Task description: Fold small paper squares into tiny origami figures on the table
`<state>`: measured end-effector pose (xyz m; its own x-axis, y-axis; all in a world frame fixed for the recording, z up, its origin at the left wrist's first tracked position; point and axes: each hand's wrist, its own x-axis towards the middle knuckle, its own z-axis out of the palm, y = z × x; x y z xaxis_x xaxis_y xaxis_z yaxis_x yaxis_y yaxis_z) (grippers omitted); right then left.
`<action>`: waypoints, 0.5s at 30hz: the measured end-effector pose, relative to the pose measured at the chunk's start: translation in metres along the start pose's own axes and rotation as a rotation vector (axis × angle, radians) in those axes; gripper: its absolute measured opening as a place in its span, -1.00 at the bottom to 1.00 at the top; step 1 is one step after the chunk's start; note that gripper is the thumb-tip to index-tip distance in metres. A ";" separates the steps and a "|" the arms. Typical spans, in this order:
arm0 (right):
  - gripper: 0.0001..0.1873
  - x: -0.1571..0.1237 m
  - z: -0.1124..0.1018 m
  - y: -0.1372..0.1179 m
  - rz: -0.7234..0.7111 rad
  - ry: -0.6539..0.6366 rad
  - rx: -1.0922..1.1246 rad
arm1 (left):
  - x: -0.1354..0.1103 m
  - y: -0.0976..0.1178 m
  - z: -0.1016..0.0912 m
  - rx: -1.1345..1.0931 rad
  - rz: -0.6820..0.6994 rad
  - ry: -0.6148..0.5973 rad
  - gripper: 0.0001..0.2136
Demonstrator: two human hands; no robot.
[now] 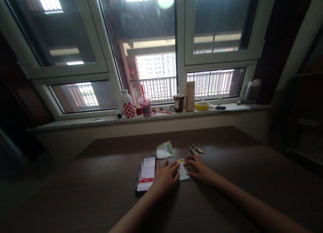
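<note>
A small white and yellow packet [183, 170] lies flat on the brown table between my hands. My left hand [166, 176] rests palm down at its left side, fingers spread, fingertips at the packet's edge. On the packet's right, my right hand [200, 169] is half curled with its fingers apart, fingertips at the other edge. Left of my left hand lies a phone [147, 175] with a lit screen, partly covered by that hand. Beyond the hands are a green and white packet [165, 150] and some small crumpled wrappers [196, 149].
The dark table [101, 199] reaches to a stone windowsill [106, 122]. On the sill stand a checkered bottle [128, 105], a pink drink cup [145, 106], a dark drink cup [178, 103], a tan flask [190, 96], yellow tape [202, 106], scissors [220, 107] and a clear jug [252, 91].
</note>
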<state>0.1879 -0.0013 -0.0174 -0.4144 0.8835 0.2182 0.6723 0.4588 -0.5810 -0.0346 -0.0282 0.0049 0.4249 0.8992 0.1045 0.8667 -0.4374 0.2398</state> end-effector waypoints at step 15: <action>-0.38 -0.006 -0.010 0.005 0.004 -0.137 0.088 | -0.001 -0.001 0.003 -0.004 0.017 0.020 -0.55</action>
<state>0.2000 -0.0034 -0.0137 -0.4956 0.8615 0.1103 0.6202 0.4400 -0.6495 -0.0347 -0.0287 0.0020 0.4341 0.8918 0.1276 0.8584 -0.4524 0.2419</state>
